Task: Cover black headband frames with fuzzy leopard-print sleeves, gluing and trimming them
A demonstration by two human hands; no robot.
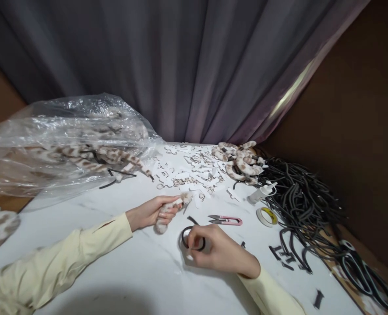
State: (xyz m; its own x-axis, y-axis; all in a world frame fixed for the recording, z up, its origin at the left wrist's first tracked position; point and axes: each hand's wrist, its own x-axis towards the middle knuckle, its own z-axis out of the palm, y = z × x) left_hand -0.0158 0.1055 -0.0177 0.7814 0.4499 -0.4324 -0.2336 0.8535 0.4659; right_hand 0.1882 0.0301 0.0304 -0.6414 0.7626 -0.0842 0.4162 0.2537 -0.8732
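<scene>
My left hand (157, 212) is closed around a small spotted plush piece (163, 222), whose fluffy end sticks out past the fingertips. To the right and nearer to me, my right hand (210, 247) pinches a curled black cord (185, 236), which loops around by the fingers. The two hands are apart. Pink-handled thread snips (226, 220) lie on the white table just beyond my right hand. A roll of tape (266, 217) and a small white-capped bottle (261, 193) are further right.
A clear plastic bag (65, 127) with spotted plush strips covers the back left. Metal clasps (184, 180) are scattered at the back, beside a plush pile (241, 162). Black cords (299, 197) heap at the right, near large scissors (361, 273). A curtain (167, 65) hangs behind.
</scene>
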